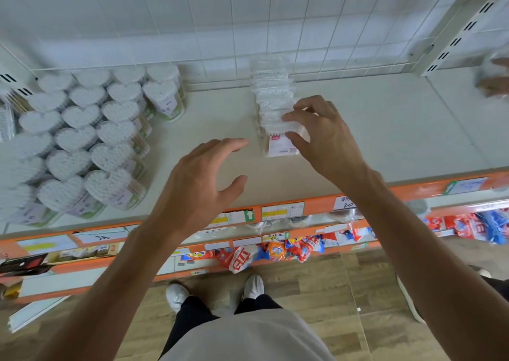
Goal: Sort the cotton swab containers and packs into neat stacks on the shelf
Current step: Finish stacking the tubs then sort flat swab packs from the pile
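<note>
A row of clear rectangular cotton swab packs (271,96) stands upright on the white shelf (371,129), running from the back grid toward the front. My right hand (322,137) grips the frontmost pack, with fingers on its top and thumb on its labelled face. My left hand (203,179) hovers just left of the row, fingers spread and holding nothing. Several heart-shaped cotton swab containers (91,140) stand packed in rows at the shelf's left.
Another person's hand (495,79) holds something at the far right edge. A white wire grid (275,24) backs the shelf. Orange price rails (275,209) edge this shelf and lower shelves of packaged goods. Bare shelf surface lies right of the packs.
</note>
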{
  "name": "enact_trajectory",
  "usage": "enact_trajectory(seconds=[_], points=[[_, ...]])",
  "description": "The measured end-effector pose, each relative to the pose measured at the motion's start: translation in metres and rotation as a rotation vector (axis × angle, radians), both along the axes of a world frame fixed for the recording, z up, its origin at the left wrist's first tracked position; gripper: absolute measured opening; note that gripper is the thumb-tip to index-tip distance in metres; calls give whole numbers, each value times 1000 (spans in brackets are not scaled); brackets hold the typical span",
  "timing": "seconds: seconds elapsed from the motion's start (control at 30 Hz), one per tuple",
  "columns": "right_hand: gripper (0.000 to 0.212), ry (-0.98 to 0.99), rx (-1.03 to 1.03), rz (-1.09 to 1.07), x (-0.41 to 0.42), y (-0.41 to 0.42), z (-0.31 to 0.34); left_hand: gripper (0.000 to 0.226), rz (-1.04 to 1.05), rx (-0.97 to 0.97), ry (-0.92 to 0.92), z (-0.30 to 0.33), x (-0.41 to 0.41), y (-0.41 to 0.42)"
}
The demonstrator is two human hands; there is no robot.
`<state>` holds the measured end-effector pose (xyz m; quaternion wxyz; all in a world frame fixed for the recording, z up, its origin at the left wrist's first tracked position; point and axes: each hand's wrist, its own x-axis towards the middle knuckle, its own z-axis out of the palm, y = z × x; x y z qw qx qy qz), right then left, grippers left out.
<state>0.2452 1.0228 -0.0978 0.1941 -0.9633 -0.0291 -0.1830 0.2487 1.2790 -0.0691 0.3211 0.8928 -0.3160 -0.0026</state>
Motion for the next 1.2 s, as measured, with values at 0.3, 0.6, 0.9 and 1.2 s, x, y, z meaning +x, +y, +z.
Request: enact_trajectory(seconds=[0.3, 0.6, 0.9, 1.2], points=[[33, -4, 23, 92, -57, 32, 10, 51, 86, 58, -53, 8, -8, 66], [43, 109, 103, 321, -52, 104, -22, 94, 143, 183, 265, -47, 23, 59], [64, 6, 104, 432, -48, 113, -1, 73, 21, -36, 400, -12, 8, 61], [49, -60, 116, 460, -43, 119, 1, 71, 21, -81, 391, 0, 6, 71]])
